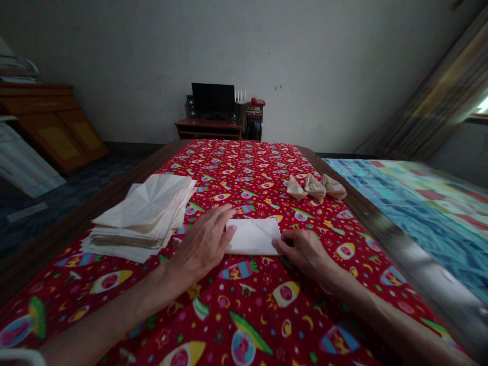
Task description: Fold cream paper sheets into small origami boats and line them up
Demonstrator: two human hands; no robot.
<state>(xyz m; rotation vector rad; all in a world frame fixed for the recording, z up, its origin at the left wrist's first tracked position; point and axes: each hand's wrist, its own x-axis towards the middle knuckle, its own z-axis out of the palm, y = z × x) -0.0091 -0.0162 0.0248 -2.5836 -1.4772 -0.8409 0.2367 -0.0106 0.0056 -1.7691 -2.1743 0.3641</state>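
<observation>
Left hand (202, 246) and right hand (307, 254) lie open, touching folded white paper (252, 236) between them.

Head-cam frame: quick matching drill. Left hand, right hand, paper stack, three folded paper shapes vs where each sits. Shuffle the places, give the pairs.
Things:
1. left hand
2. right hand
3. stack of paper sheets
4. three folded paper shapes

Places:
A. far right part of the red printed cloth, beyond the hands
B. on the right edge of the white folded sheet
C. left part of the red printed cloth
D. on the left edge of the white folded sheet

Pairs: 1-D, 2-B, 3-C, 4-A
</observation>
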